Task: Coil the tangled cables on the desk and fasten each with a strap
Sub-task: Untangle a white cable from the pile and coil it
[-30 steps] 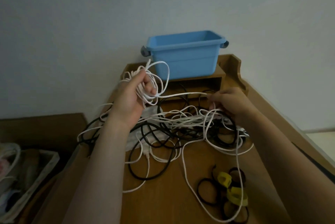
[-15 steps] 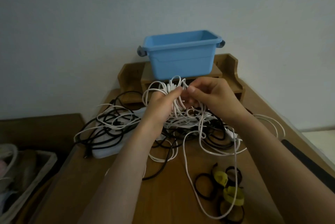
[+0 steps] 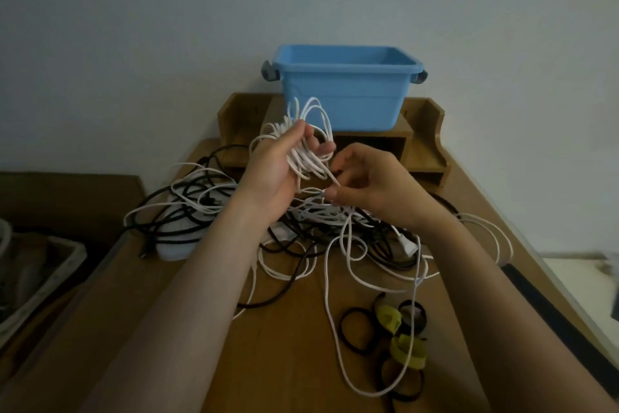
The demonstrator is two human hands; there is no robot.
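A person's left hand (image 3: 278,171), palm turned up, grips a bunch of white cable (image 3: 303,160) loops, fingers curled round them, the loops fanning above the fingertips. Just beside it, the right hand (image 3: 371,185) pinches a single strand of the same cable between thumb and forefinger, the other fingers loosely bent. Both hands are raised over the desk (image 3: 284,362).

From the pinch the strand drops into a tangle (image 3: 321,211) of white and black cables spread across the middle of the desk, directly beneath the hands. One long white loop trails from it towards the near edge and crosses the straps (image 3: 407,347): a cluster of black and yellow rings lying near the right forearm, apart from the tangle. A white plug (image 3: 407,245) lies at the tangle's right side. On the left, black cables lie over a pale flat object (image 3: 174,247), too dim to identify.

At the far end of the desk stands a wooden shelf (image 3: 425,144) with a blue bin (image 3: 345,94) on top, against a plain wall. A basket (image 3: 67,252) sits low at the left, off the desk.
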